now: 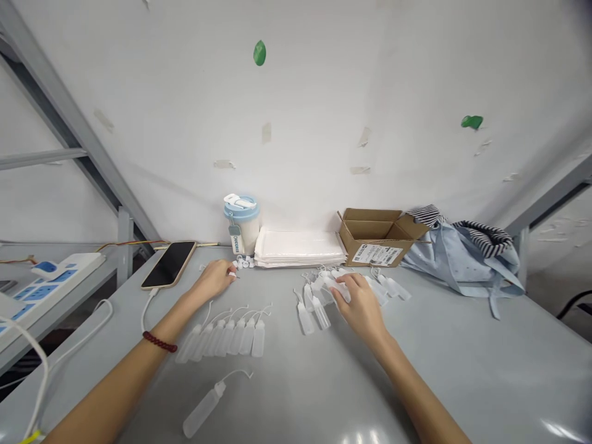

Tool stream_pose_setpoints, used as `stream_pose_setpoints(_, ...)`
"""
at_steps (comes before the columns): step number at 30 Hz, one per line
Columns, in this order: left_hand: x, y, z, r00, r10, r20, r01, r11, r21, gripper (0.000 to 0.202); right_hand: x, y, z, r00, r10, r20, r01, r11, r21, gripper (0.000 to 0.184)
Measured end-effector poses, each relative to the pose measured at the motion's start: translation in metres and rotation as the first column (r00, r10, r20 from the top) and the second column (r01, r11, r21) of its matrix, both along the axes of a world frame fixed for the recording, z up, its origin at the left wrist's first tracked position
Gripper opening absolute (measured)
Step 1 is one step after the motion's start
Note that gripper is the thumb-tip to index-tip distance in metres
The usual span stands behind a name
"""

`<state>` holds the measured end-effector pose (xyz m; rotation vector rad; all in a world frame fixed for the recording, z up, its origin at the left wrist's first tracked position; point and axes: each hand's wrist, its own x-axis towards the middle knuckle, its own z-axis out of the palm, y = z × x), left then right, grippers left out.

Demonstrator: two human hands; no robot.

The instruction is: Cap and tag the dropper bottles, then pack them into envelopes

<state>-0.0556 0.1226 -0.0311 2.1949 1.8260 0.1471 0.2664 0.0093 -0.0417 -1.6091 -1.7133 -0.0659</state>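
Okay, right hand (359, 303) grips a squeeze bottle (341, 291) in the pile on the bench (370, 382), left hand (213, 279) curled just beside small white caps (243, 263), can't tell if holding one.

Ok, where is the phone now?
In the head view, the phone lies on the table's left side, between the left hand and the white power strip.

Head cam, facing fwd & down.

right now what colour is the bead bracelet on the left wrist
The beaded bracelet is dark red, shown in the head view.
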Motion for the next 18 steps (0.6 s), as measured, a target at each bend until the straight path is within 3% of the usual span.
stream_pose_setpoints(7,0.003,-0.017,0.000,0.998,0.035,0.052,-0.036,0.999,0.009,0.027,-0.004,0.002,-0.001,0.998,0.037,0.057,-0.040,0.998,0.045,0.020)
stream_pose_setpoints(10,0.007,-0.025,0.001,0.988,0.082,0.132,-0.088,0.995,0.045,0.024,-0.032,-0.014,0.004,0.996,0.045,0.071,-0.051,0.995,0.084,0.023)
stream_pose_setpoints(12,0.011,-0.030,0.002,0.973,0.118,0.201,-0.135,0.988,0.073,0.019,-0.066,-0.036,0.007,0.986,0.131,0.102,-0.138,0.988,0.065,0.023)
stream_pose_setpoints(15,0.015,-0.038,0.005,0.935,0.162,0.314,-0.206,0.972,0.114,0.015,-0.128,-0.076,0.011,0.896,0.421,0.143,-0.398,0.902,-0.166,0.032)
stream_pose_setpoints(16,0.016,-0.041,0.005,0.921,0.172,0.349,-0.227,0.966,0.125,0.018,-0.148,-0.086,0.012,0.866,0.482,0.130,-0.438,0.859,-0.267,0.032)
stream_pose_setpoints(18,0.018,-0.048,0.005,0.895,0.181,0.409,-0.258,0.956,0.142,0.024,-0.181,-0.099,0.014,0.868,0.488,0.095,-0.401,0.800,-0.447,0.033)
